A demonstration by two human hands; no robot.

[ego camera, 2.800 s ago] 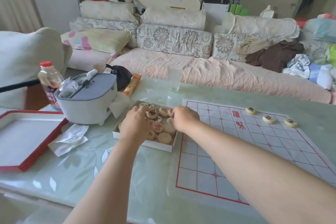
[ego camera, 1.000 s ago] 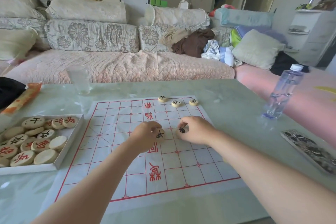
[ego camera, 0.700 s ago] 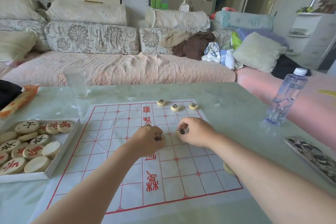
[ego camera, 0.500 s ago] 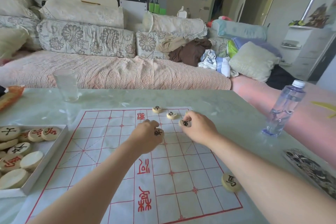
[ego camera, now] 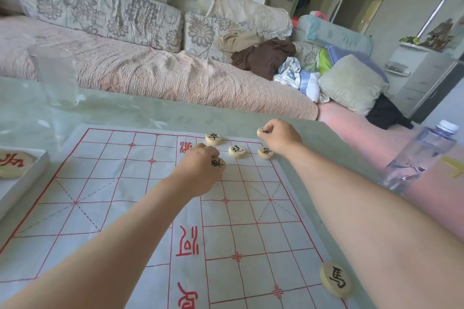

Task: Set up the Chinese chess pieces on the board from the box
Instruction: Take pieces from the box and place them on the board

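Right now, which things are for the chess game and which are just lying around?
For the game: board, box, three placed pieces, corner horse piece, left-hand piece gripped by the left hand, right-hand piece pinched by the right hand.
Just lying about: glass, water bottle, brown clothes on the sofa.
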